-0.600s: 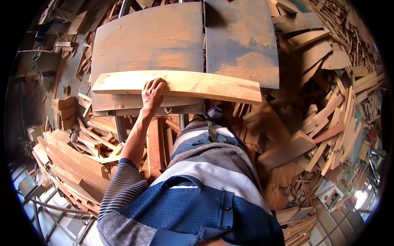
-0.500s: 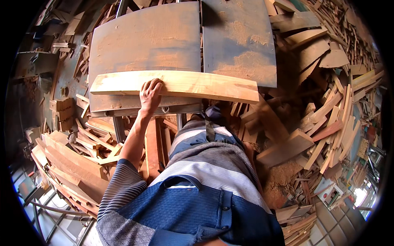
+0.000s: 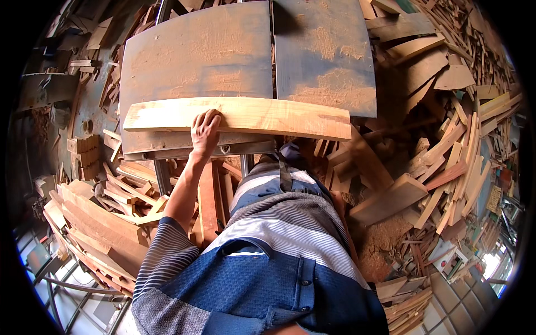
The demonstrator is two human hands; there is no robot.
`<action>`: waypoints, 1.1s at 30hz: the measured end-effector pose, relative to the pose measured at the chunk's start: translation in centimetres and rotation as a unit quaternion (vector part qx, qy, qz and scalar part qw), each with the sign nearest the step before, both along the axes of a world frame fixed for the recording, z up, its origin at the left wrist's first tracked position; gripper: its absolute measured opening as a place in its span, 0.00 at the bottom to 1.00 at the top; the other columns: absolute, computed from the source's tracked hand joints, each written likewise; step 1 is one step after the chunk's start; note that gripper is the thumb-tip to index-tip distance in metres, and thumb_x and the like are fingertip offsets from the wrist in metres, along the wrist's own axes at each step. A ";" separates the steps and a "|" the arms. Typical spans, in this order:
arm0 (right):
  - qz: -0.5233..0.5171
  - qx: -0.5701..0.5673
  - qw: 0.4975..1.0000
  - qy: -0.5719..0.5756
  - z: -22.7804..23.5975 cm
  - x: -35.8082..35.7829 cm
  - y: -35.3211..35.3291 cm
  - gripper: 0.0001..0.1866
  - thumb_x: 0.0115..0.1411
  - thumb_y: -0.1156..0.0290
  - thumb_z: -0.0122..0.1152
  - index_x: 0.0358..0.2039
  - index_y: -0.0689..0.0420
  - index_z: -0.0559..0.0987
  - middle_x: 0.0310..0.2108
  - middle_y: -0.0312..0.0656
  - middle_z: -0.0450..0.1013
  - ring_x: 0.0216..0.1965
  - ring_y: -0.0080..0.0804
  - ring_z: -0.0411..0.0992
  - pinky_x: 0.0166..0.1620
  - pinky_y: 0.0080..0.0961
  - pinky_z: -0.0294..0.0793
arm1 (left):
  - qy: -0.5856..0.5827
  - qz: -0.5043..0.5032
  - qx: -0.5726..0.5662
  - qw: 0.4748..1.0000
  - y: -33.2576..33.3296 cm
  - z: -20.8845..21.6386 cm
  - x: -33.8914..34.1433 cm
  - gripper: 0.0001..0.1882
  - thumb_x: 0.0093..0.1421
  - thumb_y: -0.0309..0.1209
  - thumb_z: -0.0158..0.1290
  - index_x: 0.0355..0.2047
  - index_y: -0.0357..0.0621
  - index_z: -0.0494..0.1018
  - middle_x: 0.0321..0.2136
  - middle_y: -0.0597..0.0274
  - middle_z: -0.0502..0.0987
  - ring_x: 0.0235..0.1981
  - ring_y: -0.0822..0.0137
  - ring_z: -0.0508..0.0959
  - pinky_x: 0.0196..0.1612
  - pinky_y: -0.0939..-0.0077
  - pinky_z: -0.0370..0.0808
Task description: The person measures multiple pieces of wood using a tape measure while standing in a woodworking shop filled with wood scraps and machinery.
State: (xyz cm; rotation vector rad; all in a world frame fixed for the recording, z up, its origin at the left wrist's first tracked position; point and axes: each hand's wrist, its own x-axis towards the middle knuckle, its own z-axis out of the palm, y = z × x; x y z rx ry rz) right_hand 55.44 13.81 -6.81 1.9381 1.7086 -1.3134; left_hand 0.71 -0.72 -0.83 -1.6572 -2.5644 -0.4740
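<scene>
One plank (image 3: 240, 116), one hand (image 3: 204, 133)

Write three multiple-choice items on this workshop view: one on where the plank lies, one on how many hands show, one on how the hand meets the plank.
1. Where does the long pale plank lie?
A. Across the near edge of the metal saw table
B. On the floor among the offcuts
C. Leaning upright against a wall

2. How many of the person's hands are in view?
A. None
B. One
C. Two

3. How does the left hand meet the plank?
A. It hovers clear of it
B. It rests on it, fingers over the near edge
C. It lifts it overhead

Answers:
1 A, the plank spans the table's near side, overhanging to the right.
2 B, only the left hand shows; the right is out of view.
3 B, the palm lies on the plank's top.
</scene>
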 end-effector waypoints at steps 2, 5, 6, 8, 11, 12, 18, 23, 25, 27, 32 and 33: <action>-0.013 0.006 1.000 -0.016 -1.0 1.4 0.1 0.30 0.62 0.44 0.65 0.42 0.62 0.76 0.36 0.48 0.78 0.40 0.38 0.75 0.43 0.39 0.74 | -0.004 -0.001 0.005 1.000 1.0 0.4 0.4 0.18 0.47 0.21 0.58 0.40 0.47 0.75 0.50 0.63 0.76 0.53 0.57 0.76 0.58 0.60 0.71; -0.058 0.009 0.998 0.002 -1.0 1.2 0.4 0.29 0.61 0.46 0.65 0.44 0.62 0.76 0.39 0.48 0.78 0.42 0.39 0.75 0.46 0.38 0.74 | 0.001 -0.004 0.014 1.000 1.4 0.2 0.4 0.16 0.48 0.21 0.57 0.40 0.47 0.75 0.50 0.63 0.76 0.53 0.57 0.76 0.58 0.60 0.71; -0.075 0.004 0.997 0.031 0.5 -0.9 0.5 0.29 0.61 0.46 0.65 0.45 0.62 0.77 0.40 0.48 0.77 0.42 0.40 0.75 0.48 0.37 0.74 | 0.008 0.007 0.004 1.000 0.0 0.0 0.3 0.16 0.49 0.21 0.57 0.40 0.47 0.75 0.50 0.62 0.76 0.53 0.57 0.75 0.58 0.60 0.71; -0.067 0.003 0.995 0.073 1.9 -2.1 1.0 0.27 0.60 0.48 0.64 0.46 0.61 0.78 0.42 0.48 0.77 0.44 0.39 0.74 0.50 0.35 0.73 | 0.005 0.012 -0.001 1.000 -0.5 0.0 0.4 0.17 0.48 0.21 0.57 0.40 0.46 0.74 0.50 0.62 0.76 0.53 0.57 0.75 0.58 0.60 0.71; 0.017 0.016 0.991 0.133 1.7 -0.5 2.2 0.25 0.60 0.50 0.63 0.47 0.60 0.79 0.42 0.46 0.78 0.44 0.37 0.74 0.49 0.32 0.73 | 0.001 0.006 -0.005 1.000 0.2 -0.1 0.5 0.18 0.48 0.21 0.58 0.41 0.46 0.74 0.50 0.61 0.76 0.53 0.57 0.75 0.57 0.60 0.71; 0.033 0.034 0.985 0.165 1.9 -0.5 2.6 0.25 0.59 0.51 0.63 0.47 0.59 0.80 0.41 0.45 0.78 0.42 0.36 0.75 0.47 0.31 0.73 | 0.007 0.006 0.000 1.000 0.2 -0.4 0.4 0.17 0.49 0.21 0.57 0.41 0.46 0.75 0.50 0.61 0.76 0.53 0.57 0.75 0.58 0.60 0.71; -0.379 -0.147 0.884 0.230 3.0 -5.4 8.3 0.15 0.58 0.63 0.65 0.43 0.53 0.77 0.31 0.37 0.73 0.28 0.32 0.76 0.25 0.40 0.78 | 0.033 0.005 0.010 0.999 -0.2 -1.3 0.7 0.13 0.52 0.24 0.56 0.40 0.46 0.75 0.49 0.63 0.75 0.53 0.58 0.75 0.57 0.61 0.72; -0.377 -0.122 0.867 0.303 3.4 -9.4 13.1 0.15 0.60 0.64 0.59 0.46 0.56 0.77 0.36 0.41 0.75 0.28 0.37 0.76 0.29 0.39 0.79 | 0.023 0.003 0.011 1.000 0.0 -0.8 0.8 0.13 0.50 0.23 0.55 0.38 0.47 0.74 0.49 0.62 0.75 0.51 0.56 0.75 0.56 0.60 0.72; -0.400 -0.151 0.857 0.289 3.6 -11.1 15.0 0.15 0.65 0.56 0.60 0.43 0.53 0.79 0.31 0.39 0.76 0.29 0.35 0.76 0.30 0.39 0.79 | 0.016 0.000 0.009 1.000 0.5 -1.0 0.6 0.13 0.50 0.23 0.55 0.38 0.47 0.74 0.49 0.61 0.75 0.52 0.56 0.75 0.57 0.59 0.71; -0.363 -0.169 0.859 0.318 5.1 -13.8 15.6 0.23 0.66 0.42 0.61 0.43 0.52 0.79 0.28 0.37 0.76 0.27 0.33 0.76 0.29 0.37 0.79 | 0.025 0.010 0.000 1.000 -0.3 -1.1 0.7 0.13 0.50 0.23 0.55 0.38 0.47 0.74 0.50 0.60 0.75 0.53 0.56 0.75 0.57 0.59 0.71; -0.274 -0.225 0.861 0.365 5.7 -14.3 16.6 0.31 0.61 0.36 0.63 0.52 0.49 0.78 0.38 0.37 0.77 0.31 0.35 0.77 0.30 0.38 0.80 | 0.015 0.019 -0.005 1.000 -0.2 -0.8 0.8 0.13 0.51 0.24 0.55 0.38 0.47 0.74 0.50 0.61 0.74 0.54 0.57 0.74 0.58 0.60 0.71; -0.277 -0.224 0.865 0.353 5.7 -14.5 16.7 0.31 0.61 0.36 0.63 0.52 0.49 0.78 0.39 0.37 0.77 0.30 0.35 0.77 0.29 0.37 0.80 | 0.018 0.022 -0.008 1.000 -0.3 -0.8 1.0 0.13 0.51 0.25 0.55 0.39 0.47 0.74 0.50 0.61 0.74 0.55 0.58 0.74 0.59 0.61 0.71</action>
